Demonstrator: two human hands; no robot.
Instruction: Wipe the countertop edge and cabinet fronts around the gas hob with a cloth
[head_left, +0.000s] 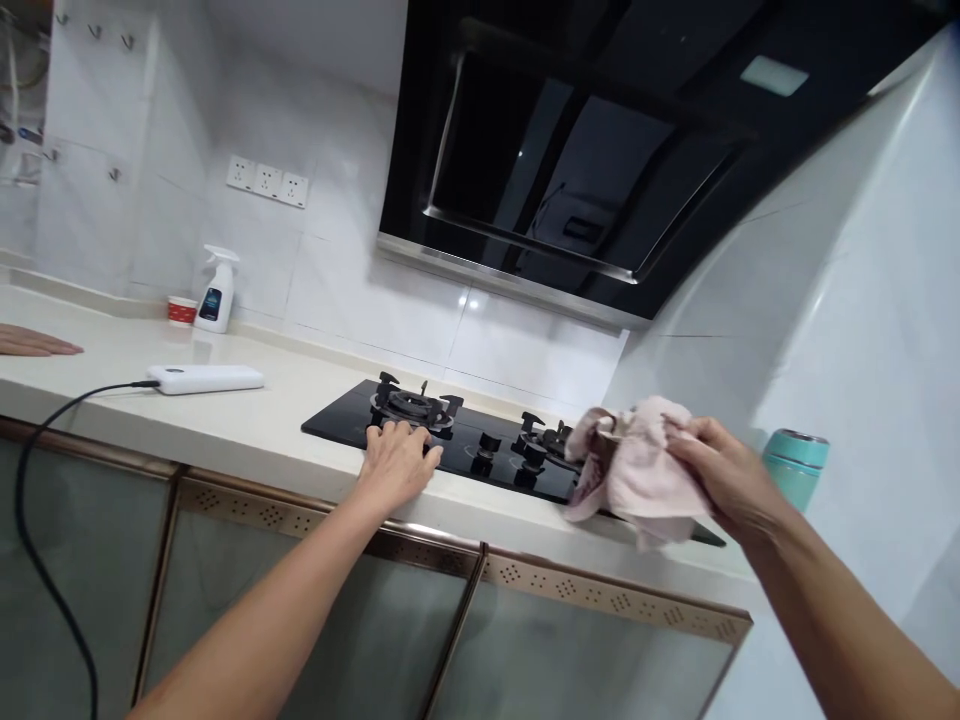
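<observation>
My right hand (pixel 724 470) pinches a pale pink cloth (pixel 645 470), which hangs in loose folds in front of the right burner (pixel 555 440). The cloth hides the right part of the black gas cooktop (pixel 457 460). On the cooktop's front edge, by the left burner (pixel 412 405), rests my left hand (pixel 397 460), thumb apart and fingers bent over the glass. It appears to hold nothing. Between the burners stand two black knobs (pixel 489 445).
A black range hood (pixel 555 150) overhangs the cooktop. A white spray bottle (pixel 217 290), a red-and-white cup (pixel 181 310) and a white device (pixel 206 379) with a black cable sit left. Another person's hand (pixel 37 341) lies on the counter. A teal container (pixel 796 465) stands right.
</observation>
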